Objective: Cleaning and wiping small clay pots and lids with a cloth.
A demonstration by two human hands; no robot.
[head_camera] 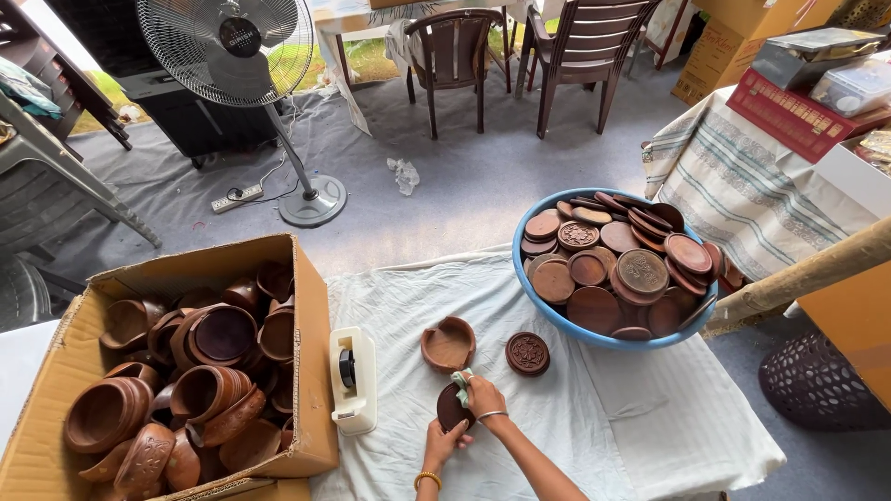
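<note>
Looking down from the head camera, I see both hands meeting at the lower centre of the frame, forearms coming up from the bottom edge. My left hand [443, 440] curls under a dark wooden disc [452, 408], fingers wrapped on its lower edge, holding it tilted up off the cloth. My right hand [484, 397] bends at the wrist and presses a small pale green cloth [460, 378] against the disc's upper rim, fingers pinched down on the cloth. Each wrist carries one bangle.

Just above the hands, on the white sheet [640, 417], lie two loose pieces: one open round holder [448, 344] and, just right of it, one carved round lid [527, 353]. They sit near each other, not touching.

One blue basin [543, 301] in the right centre holds a heap of wooden discs, too many and too overlapped for me to count. One cardboard box [311, 371] at lower left is full of round wooden holders, also beyond counting. One white tape dispenser [354, 378] stands just beside the box.

At the upper left stands one pedestal fan [225, 42]; two brown chairs [575, 51] are at the upper centre.
</note>
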